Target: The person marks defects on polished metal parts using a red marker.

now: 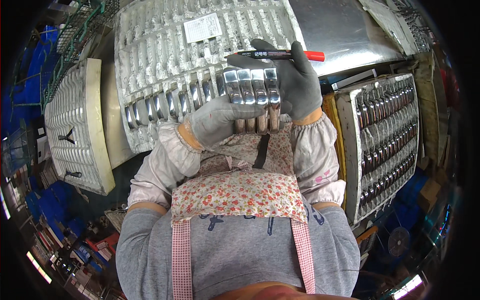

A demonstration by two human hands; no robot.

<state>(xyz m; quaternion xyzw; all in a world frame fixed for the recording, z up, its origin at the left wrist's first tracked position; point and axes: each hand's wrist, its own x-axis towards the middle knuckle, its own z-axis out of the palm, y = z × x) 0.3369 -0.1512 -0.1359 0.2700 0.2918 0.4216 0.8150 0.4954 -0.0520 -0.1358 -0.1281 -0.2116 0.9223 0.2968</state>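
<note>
Several shiny chrome-like curved metal pieces point(258, 92) stand side by side in my gloved left hand point(215, 119), whose thumb lies across their front. My gloved right hand point(302, 85) is at the right end of this bundle, its palm partly behind the pieces. Across its fingers lies a black marker pen point(280, 55) with a red end, held under the thumb. Just left of the bundle, a row of similar metal pieces point(157, 106) sits in the slots of a white ridged tray point(165, 55). How the right fingers touch the pieces is partly hidden.
A printed paper slip point(202, 28) lies on the tray. At the right stands another white tray point(352, 165) with rows of shiny pieces. A tilted slotted tray point(95, 125) stands at the left. Beyond my right hand is a bare metal surface point(345, 37).
</note>
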